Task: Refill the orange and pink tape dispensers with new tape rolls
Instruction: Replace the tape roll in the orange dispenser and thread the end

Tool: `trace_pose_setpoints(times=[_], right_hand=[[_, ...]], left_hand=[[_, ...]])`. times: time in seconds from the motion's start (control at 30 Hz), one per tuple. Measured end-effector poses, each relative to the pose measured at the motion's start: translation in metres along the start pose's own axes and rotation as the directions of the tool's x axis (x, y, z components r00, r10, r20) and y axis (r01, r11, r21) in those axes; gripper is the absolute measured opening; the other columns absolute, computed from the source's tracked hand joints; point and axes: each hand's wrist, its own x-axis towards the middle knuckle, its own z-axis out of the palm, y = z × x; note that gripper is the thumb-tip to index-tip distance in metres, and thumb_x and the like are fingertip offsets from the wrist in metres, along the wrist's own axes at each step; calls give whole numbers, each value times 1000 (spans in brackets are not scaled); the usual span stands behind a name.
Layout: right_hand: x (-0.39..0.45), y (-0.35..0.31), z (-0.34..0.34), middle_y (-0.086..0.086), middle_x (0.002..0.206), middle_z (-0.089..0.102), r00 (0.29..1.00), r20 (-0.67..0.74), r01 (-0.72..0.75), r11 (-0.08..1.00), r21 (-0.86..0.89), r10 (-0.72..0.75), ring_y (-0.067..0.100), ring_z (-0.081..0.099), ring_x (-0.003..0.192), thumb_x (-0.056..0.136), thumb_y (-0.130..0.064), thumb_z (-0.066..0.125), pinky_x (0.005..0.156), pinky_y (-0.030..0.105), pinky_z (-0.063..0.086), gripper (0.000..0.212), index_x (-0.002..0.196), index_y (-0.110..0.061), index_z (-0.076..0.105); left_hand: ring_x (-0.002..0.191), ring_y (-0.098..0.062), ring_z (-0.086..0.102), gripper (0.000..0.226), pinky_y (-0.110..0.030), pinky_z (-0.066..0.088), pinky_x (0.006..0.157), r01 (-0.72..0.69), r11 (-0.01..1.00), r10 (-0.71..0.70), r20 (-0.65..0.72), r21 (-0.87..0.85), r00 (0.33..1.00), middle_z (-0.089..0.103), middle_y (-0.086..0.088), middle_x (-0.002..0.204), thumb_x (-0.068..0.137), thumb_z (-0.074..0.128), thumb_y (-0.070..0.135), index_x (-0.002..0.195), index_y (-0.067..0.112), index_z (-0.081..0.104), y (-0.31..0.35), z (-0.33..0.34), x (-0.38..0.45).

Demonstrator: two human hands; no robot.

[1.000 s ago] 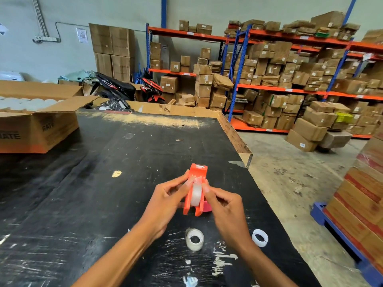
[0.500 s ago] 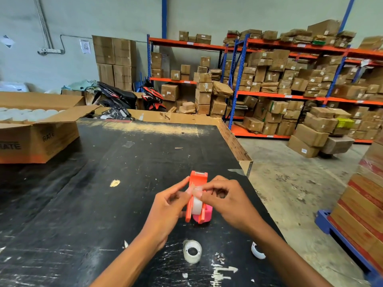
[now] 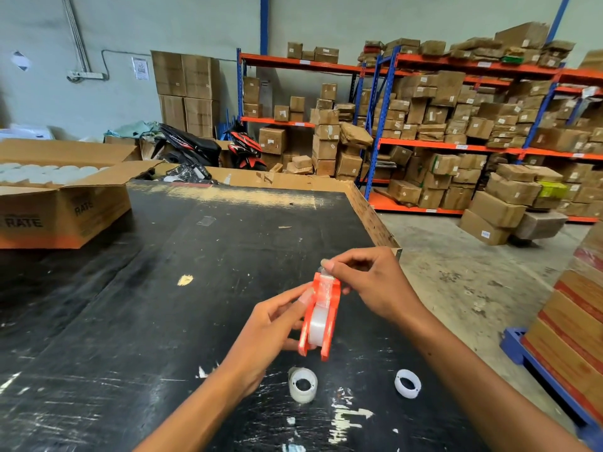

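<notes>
My left hand [image 3: 270,324] holds the orange tape dispenser [image 3: 321,316] upright above the black table [image 3: 137,321]. A clear tape roll [image 3: 316,327] sits inside the dispenser. My right hand [image 3: 368,282] pinches the loose tape end [image 3: 324,269] at the dispenser's top, over its cutter. A full clear tape roll [image 3: 302,384] lies on the table just below the dispenser. A thin white empty core [image 3: 408,383] lies to its right. The pink dispenser is hidden from view.
An open cardboard box [image 3: 65,207] filled with white rolls stands at the table's far left. The table's right edge [image 3: 375,220] drops to a concrete floor. Stacked cartons on a blue pallet [image 3: 554,380] stand at the right. Shelves of boxes line the back.
My right hand has drawn the tape end up from the roll to the dispenser's top. The dispenser has been lifted slightly, and the pink dispenser behind it is no longer visible.
</notes>
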Motion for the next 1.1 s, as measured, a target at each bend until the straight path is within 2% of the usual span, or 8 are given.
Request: trace_pose_setpoints(times=[0.2,0.43,0.57,0.67,0.8,0.87,0.97,1.1], right_hand=[[-1,4,1,15,76,75,993,26,-118,992,46,117,7,63,54,81,-18,73,54,20,51,15,81,-4,76],[12,5,-9,13,68,72,908,221,-397,899,183,356,15,67,55,78,-5,72,50,17,54,11,69,1,71],[11,14,-6,15,79,76,907,182,-412,890,194,381,17,71,69,81,-13,72,59,20,56,14,77,0,74],[6,32,-7,15,89,75,915,49,-395,862,317,401,16,70,76,84,-25,69,67,22,59,24,88,-1,74],[-11,57,-11,13,88,76,895,28,-436,859,268,445,19,73,77,87,-35,64,74,29,61,31,88,-5,74],[-19,71,-12,14,91,77,890,61,-452,861,233,451,22,74,84,89,-37,61,81,33,60,36,91,-4,74],[-20,94,-17,16,84,72,883,29,-464,862,202,469,20,68,75,90,-35,58,83,36,57,45,85,9,69],[-12,121,-24,12,64,58,853,-31,-504,838,209,521,14,57,59,90,-31,57,64,27,54,31,75,-5,64]], left_hand=[[80,-33,71,43,-44,55,72,17,1000,-17,-3,15,1000,71,-24,99,77,74,19,118,29,65,2,0,0],[82,-31,63,49,-34,56,65,-15,999,16,27,-32,1000,68,-19,92,66,78,19,114,26,69,-1,0,-2],[87,-41,69,48,-42,59,70,28,999,-28,-8,-45,1000,69,-28,103,70,76,21,116,25,67,-3,4,1],[81,-39,69,42,-38,60,63,129,988,-134,-52,-85,990,71,-30,102,79,73,21,119,15,61,-7,10,14],[78,-35,66,32,-52,59,80,250,960,-265,-126,-127,956,68,-34,104,83,70,24,104,7,53,-15,29,39],[69,-29,64,30,-48,58,74,264,962,-273,-193,-68,943,69,-25,92,81,70,32,94,10,53,-22,43,54],[57,-24,63,27,-29,55,50,260,965,-254,-243,-5,936,67,-20,80,81,67,37,80,15,51,-34,66,76],[97,-38,69,29,-48,55,88,332,942,-313,-231,48,921,73,-24,99,87,54,40,73,16,58,-55,89,102]])
